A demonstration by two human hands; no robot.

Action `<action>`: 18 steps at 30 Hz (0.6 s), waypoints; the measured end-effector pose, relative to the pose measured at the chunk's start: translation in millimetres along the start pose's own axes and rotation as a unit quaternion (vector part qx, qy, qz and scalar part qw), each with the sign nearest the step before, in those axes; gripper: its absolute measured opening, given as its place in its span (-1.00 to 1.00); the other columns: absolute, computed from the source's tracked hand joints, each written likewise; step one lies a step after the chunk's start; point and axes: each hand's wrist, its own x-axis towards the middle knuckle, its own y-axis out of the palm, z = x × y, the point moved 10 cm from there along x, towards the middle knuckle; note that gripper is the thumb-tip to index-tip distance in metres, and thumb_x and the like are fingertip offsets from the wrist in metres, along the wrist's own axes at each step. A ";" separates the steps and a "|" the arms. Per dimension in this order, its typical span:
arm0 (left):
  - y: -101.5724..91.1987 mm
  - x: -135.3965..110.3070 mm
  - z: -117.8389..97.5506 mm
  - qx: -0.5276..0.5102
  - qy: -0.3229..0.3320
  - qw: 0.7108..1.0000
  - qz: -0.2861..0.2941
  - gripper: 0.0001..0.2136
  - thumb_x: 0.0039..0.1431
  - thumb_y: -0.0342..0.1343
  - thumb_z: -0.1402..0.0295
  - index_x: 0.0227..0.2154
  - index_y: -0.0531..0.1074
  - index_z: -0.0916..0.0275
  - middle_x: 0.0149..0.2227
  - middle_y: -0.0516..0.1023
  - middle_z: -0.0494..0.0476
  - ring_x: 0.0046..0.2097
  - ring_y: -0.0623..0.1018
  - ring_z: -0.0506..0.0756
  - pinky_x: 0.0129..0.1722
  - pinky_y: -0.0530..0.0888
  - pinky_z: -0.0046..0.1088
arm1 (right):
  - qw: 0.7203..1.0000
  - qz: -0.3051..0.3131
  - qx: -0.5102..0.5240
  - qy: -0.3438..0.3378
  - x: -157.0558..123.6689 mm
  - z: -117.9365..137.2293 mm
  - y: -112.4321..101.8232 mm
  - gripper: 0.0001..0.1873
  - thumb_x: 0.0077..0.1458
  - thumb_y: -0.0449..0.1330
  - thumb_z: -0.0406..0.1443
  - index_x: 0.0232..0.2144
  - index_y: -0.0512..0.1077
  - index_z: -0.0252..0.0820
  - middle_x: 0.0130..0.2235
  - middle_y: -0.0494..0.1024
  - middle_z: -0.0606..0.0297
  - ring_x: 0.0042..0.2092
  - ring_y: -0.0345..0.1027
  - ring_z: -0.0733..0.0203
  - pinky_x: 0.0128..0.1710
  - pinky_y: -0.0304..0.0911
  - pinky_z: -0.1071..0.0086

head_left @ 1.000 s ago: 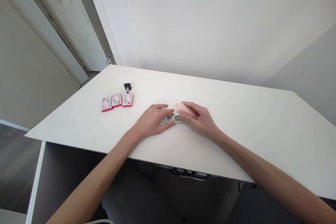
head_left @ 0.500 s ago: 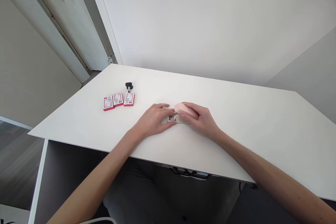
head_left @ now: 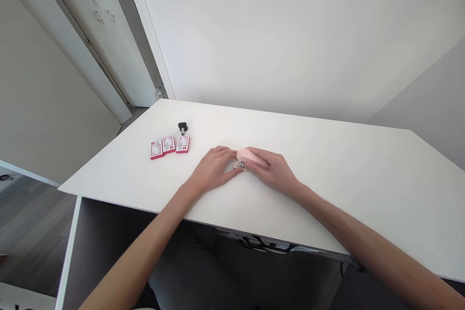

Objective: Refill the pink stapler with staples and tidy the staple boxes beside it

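On the desk (head_left: 327,179) in front of me lies a pink stapler (head_left: 249,156) with a pale base, mostly covered by my hands. My right hand (head_left: 275,168) is closed around its pink upper arm. At the stapler's front end, my left hand (head_left: 213,168) grips the base between thumb and fingers. Between my hands a small dark-and-white patterned patch (head_left: 240,164) shows on the base, under the raised tip of the upper arm. My left fingertips are partly hidden behind the stapler.
Three small red-and-white boxes (head_left: 169,144) lie to the left, with a black-and-metal item (head_left: 182,128) just behind them. A white wall (head_left: 272,34) rises at the desk's back edge. Below the front edge, dark cables (head_left: 267,243) hang near my legs.
My right hand has lowered the stapler's pink upper arm and tipped it towards the base, covering more of it. My left hand stays at the front end. The view has shifted slightly.
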 end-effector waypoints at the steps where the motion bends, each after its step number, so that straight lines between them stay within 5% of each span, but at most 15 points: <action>1: -0.1 -0.3 2.4 0.006 -0.007 1.000 -0.007 -0.65 0.41 0.13 0.06 0.08 0.53 0.13 0.12 0.65 0.17 0.24 0.53 0.28 0.26 0.43 -0.03 | 1.000 -0.002 -0.006 0.002 0.4 -1.0 -1.2 -0.59 0.37 0.19 0.02 0.16 0.54 0.11 0.06 0.69 0.29 0.01 0.59 -0.05 0.02 0.49 0.08; 9: -9.1 -5.0 10.7 0.074 -0.043 0.994 -0.070 -0.71 0.45 0.05 0.19 0.09 0.45 0.18 0.11 0.63 0.23 0.24 0.51 0.28 0.26 0.42 0.00 | 0.996 -0.036 -0.076 0.021 -0.8 -18.8 -12.7 -0.39 0.44 0.08 -0.06 0.46 0.23 0.15 0.14 0.66 0.23 0.05 0.60 -0.13 0.03 0.49 -0.02; 18: -19.7 -23.8 15.8 0.139 -0.091 0.982 -0.094 -0.72 0.45 -0.04 0.25 0.08 0.45 0.19 0.17 0.59 0.29 0.37 0.37 0.36 0.34 0.35 0.09 | 0.997 -0.014 -0.070 -0.017 -4.2 -16.1 -8.4 -0.35 0.48 -0.01 -0.12 0.53 0.03 0.22 0.41 0.40 0.28 0.32 0.41 -0.13 0.24 0.41 -0.10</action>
